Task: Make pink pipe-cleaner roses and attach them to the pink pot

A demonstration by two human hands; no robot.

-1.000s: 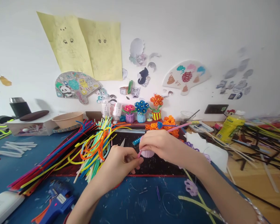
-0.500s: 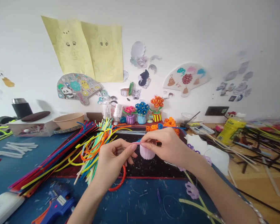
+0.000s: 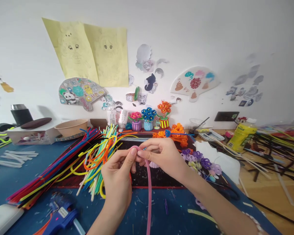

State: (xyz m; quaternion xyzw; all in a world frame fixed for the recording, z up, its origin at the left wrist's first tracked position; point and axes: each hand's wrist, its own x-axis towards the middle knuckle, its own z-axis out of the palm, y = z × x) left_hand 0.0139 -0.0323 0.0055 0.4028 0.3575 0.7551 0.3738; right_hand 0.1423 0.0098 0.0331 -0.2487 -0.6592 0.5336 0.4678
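Note:
A pink pipe cleaner (image 3: pixel 149 195) is pinched between the fingertips of both hands over the black mat. Its upper end bends in a small curve at the fingers, and the long tail hangs toward the bottom of the view. My left hand (image 3: pixel 120 163) grips the curve between thumb and index finger. Just to the right, my right hand (image 3: pixel 163 153) pinches the strand where the tail drops. Partly hidden behind the right hand is a pale pink ribbed pot (image 3: pixel 154 164). Purple flowers (image 3: pixel 202 161) of looped pipe cleaner lie beyond the right wrist.
Bundled pipe cleaners (image 3: pixel 107 147) in many colours lie left of the hands. A blue glue gun (image 3: pixel 63 212) rests at the front left. Small potted flowers (image 3: pixel 149 119) stand along the wall, with orange loops (image 3: pixel 178 133) before them. A yellow bottle (image 3: pixel 242 135) stands at right.
The pink strand, held short and straight between the fingertips before, now curves there with a long tail hanging down. My right hand has shifted left, and more purple flowers show.

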